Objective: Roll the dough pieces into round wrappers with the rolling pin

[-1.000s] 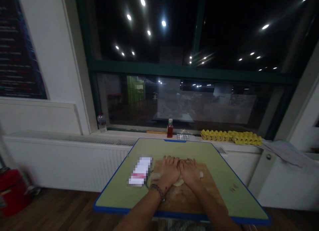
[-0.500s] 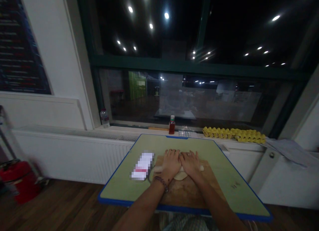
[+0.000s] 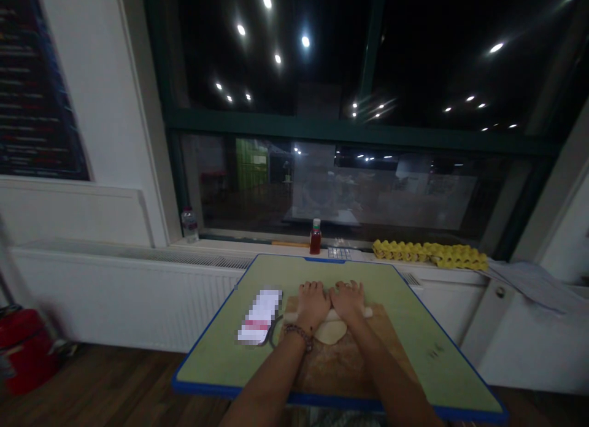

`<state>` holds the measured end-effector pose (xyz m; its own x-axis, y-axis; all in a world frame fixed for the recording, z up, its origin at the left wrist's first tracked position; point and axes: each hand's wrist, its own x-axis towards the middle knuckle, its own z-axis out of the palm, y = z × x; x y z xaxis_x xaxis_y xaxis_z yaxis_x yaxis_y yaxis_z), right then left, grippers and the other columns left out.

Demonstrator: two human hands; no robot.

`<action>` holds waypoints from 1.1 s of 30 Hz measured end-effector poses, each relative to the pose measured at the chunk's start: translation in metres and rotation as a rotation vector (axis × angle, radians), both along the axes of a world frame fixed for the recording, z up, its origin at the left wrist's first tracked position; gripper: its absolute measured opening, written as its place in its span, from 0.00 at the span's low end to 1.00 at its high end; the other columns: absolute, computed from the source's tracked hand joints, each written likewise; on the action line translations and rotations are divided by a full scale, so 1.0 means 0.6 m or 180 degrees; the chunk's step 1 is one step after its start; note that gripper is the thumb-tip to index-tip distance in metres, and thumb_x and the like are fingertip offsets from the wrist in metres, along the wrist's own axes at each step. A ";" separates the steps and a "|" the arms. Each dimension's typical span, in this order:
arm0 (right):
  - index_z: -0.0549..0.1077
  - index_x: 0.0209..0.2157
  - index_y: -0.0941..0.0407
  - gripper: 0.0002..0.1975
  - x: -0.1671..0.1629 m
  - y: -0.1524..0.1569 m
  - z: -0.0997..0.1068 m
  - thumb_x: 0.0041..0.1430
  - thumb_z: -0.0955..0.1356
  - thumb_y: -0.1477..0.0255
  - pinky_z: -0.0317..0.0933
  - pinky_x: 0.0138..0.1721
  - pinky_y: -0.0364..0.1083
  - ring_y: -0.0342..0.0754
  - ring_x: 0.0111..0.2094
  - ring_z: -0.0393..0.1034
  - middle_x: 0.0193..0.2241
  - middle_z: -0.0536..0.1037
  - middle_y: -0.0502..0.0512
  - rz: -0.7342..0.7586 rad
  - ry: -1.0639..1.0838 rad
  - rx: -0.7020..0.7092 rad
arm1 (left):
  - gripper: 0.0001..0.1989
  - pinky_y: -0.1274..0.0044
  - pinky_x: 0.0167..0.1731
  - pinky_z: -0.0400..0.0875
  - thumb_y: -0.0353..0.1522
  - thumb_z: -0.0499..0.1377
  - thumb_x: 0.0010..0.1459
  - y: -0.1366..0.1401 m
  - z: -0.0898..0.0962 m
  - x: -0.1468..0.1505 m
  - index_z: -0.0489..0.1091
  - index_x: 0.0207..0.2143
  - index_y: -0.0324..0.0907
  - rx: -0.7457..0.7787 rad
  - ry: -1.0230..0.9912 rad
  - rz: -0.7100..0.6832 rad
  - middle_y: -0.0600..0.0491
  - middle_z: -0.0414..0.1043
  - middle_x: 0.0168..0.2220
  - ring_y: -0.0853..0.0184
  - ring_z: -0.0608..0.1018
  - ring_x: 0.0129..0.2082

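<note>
Head view, and from where I stand the work sits at the lower middle of the frame. Both hands lie side by side over a pale rolling pin (image 3: pixel 291 317), thumbs close together. The left hand (image 3: pixel 313 304) bears on it left of centre, the right hand (image 3: pixel 347 301) right of centre; the fingers reach out past the pin and, so far as I can see, do not wrap it. Its two ends show free beyond the hands.

Just on the near side, between the wrists, a flat round of dough (image 3: pixel 331 333) rests on the wooden board (image 3: pixel 338 372), its far edge hidden by the pin and hands. That board lies on the green table (image 3: pixel 216 347), with a lit phone (image 3: pixel 260 316) to its left.

I'd judge the pin stiff, smooth and fairly light, best held by those bare ends or pressed under flat palms. The dough looks soft and limp, probably a little tacky and easily stretched or torn; I'd loosen its near edge first, then lift with spread fingers beneath instead of pinching one spot.
</note>
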<state>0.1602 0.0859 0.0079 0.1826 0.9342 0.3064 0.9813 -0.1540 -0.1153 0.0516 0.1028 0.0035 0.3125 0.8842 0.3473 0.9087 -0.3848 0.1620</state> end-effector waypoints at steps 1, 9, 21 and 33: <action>0.76 0.45 0.55 0.19 0.000 -0.008 0.001 0.65 0.57 0.65 0.36 0.59 0.59 0.59 0.58 0.58 0.48 0.77 0.61 0.0065 -0.0041 -0.0003 | 0.15 0.62 0.50 0.59 0.34 0.48 0.64 -0.005 -0.002 -0.001 0.71 0.44 0.36 -0.0014 0.0018 -0.0026 0.40 0.73 0.45 0.52 0.70 0.49; 0.74 0.49 0.54 0.20 0.009 -0.076 -0.015 0.65 0.55 0.73 0.32 0.62 0.60 0.58 0.61 0.55 0.51 0.76 0.59 0.0469 -0.0291 -0.0141 | 0.15 0.62 0.53 0.56 0.32 0.48 0.64 -0.062 -0.002 -0.012 0.68 0.49 0.42 -0.0093 0.0167 -0.0569 0.46 0.71 0.50 0.55 0.68 0.51; 0.74 0.50 0.57 0.23 0.005 -0.053 -0.009 0.66 0.52 0.72 0.33 0.62 0.58 0.58 0.64 0.49 0.55 0.71 0.59 0.0335 -0.0186 0.0047 | 0.18 0.64 0.52 0.57 0.40 0.46 0.65 -0.020 0.000 0.000 0.68 0.49 0.41 -0.0023 -0.0018 -0.0243 0.45 0.72 0.50 0.56 0.68 0.52; 0.75 0.47 0.59 0.22 0.008 0.015 0.001 0.64 0.58 0.63 0.38 0.59 0.57 0.60 0.61 0.54 0.49 0.76 0.65 -0.0100 0.0088 0.0050 | 0.19 0.66 0.50 0.59 0.40 0.48 0.63 0.028 0.010 0.002 0.69 0.46 0.37 -0.0415 -0.0021 0.0088 0.42 0.71 0.51 0.54 0.67 0.52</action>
<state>0.1650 0.0951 0.0088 0.2203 0.9230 0.3155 0.9724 -0.1826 -0.1449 0.0527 0.1195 0.0093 0.2853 0.9302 0.2310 0.9175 -0.3348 0.2149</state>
